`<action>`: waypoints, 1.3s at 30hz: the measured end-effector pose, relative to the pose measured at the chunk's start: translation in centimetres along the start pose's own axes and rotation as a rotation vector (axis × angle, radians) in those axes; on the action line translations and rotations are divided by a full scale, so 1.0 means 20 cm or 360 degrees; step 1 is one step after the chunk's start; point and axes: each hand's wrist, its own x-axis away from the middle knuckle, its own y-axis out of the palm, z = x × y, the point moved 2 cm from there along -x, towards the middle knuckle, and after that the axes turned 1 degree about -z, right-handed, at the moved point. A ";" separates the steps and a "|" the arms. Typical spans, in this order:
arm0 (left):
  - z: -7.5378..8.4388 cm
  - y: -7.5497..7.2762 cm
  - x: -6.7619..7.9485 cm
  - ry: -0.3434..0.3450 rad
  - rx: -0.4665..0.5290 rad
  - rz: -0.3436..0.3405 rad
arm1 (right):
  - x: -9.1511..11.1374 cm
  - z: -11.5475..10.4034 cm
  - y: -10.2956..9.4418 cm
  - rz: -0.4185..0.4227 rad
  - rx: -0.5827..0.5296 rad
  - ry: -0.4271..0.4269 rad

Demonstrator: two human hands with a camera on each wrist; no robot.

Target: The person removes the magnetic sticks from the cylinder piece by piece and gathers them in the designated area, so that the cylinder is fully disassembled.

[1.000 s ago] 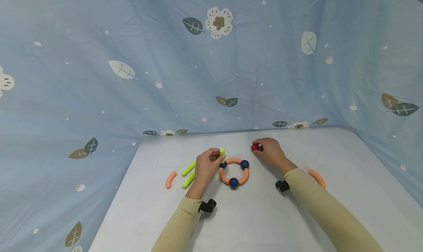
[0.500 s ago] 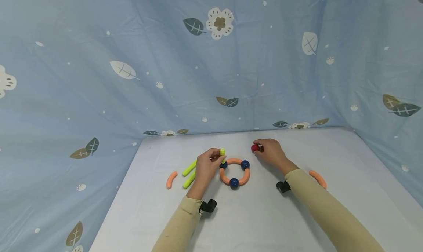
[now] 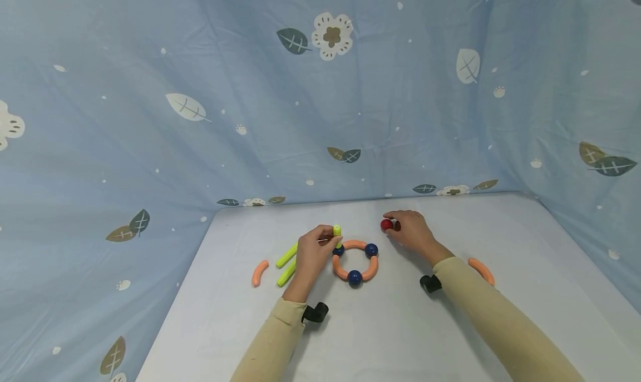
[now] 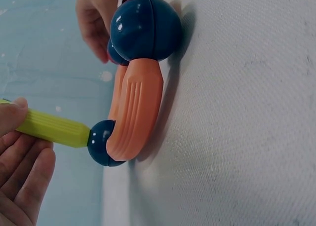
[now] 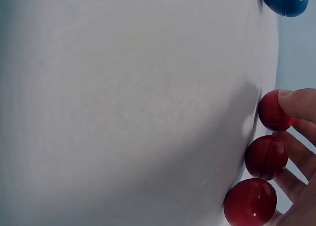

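Observation:
My left hand (image 3: 312,254) pinches a yellow-green magnetic stick (image 4: 54,129) near its upper end. The stick stands upright, its lower end touching a dark blue ball (image 4: 101,143) of a ring. That ring lies on the table and joins three blue balls with curved orange sticks (image 3: 371,268). To the right of the ring, my right hand (image 3: 412,230) pinches a red ball (image 5: 274,110) between thumb and fingers. Two more red balls sit close by, a middle red ball (image 5: 266,157) under the fingers and a nearer red ball (image 5: 250,202), as the right wrist view shows.
Two yellow-green sticks (image 3: 287,273) lie left of the ring, partly behind my left hand. A curved orange stick (image 3: 260,273) rests further left. Another curved orange stick (image 3: 482,271) lies beside my right sleeve. A patterned blue curtain (image 3: 320,120) hangs behind the white table (image 3: 380,337).

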 end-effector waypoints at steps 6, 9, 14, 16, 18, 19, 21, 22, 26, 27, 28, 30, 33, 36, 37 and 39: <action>0.00 0.00 0.00 -0.0016 0.0010 0.0000 | 0.02 -0.02 0.00 0.0006 -0.0016 -0.0026; -0.01 0.00 0.00 -0.0029 0.0018 -0.0001 | 0.03 -0.03 -0.01 0.0036 -0.0029 -0.0074; -0.01 0.00 0.00 -0.0033 0.0011 0.0001 | 0.04 -0.07 -0.01 0.0130 -0.0074 -0.0185; -0.01 0.00 0.00 -0.0033 -0.0002 -0.0003 | 0.05 -0.09 -0.02 0.0163 -0.0106 -0.0235; -0.01 -0.01 0.01 -0.0038 -0.0011 -0.0007 | 0.07 -0.12 -0.02 0.0182 -0.0151 -0.0286; -0.01 -0.01 0.01 -0.0042 -0.0016 -0.0008 | 0.07 -0.13 -0.02 0.0182 -0.0177 -0.0304; 0.00 -0.01 0.01 -0.0045 -0.0021 -0.0005 | 0.09 -0.16 -0.02 0.0174 -0.0211 -0.0342; 0.00 -0.01 0.01 -0.0044 -0.0023 -0.0002 | 0.09 -0.18 -0.01 0.0158 -0.0218 -0.0351; 0.00 -0.01 0.02 -0.0044 -0.0038 0.0010 | 0.12 -0.23 0.00 0.0026 -0.0253 -0.0319; 0.00 -0.01 0.02 -0.0047 -0.0045 0.0010 | 0.12 -0.25 0.00 -0.0012 -0.0250 -0.0307; 0.00 -0.01 0.02 -0.0054 -0.0046 0.0009 | 0.13 -0.26 0.00 -0.0048 -0.0250 -0.0294; 0.00 -0.01 0.02 -0.0072 -0.0047 0.0002 | 0.14 -0.28 0.01 -0.0108 -0.0249 -0.0284; 0.01 -0.01 0.02 -0.0092 -0.0026 -0.0015 | 0.14 -0.31 0.02 -0.0160 -0.0225 -0.0287; 0.01 -0.01 0.02 -0.0109 -0.0009 -0.0041 | 0.14 -0.33 0.04 -0.0213 -0.0252 -0.0269; 0.02 -0.01 0.03 -0.0110 0.0000 -0.0047 | 0.14 -0.33 0.05 -0.0229 -0.0266 -0.0262; 0.02 -0.01 0.03 -0.0109 0.0010 -0.0059 | 0.14 -0.34 0.06 -0.0250 -0.0294 -0.0264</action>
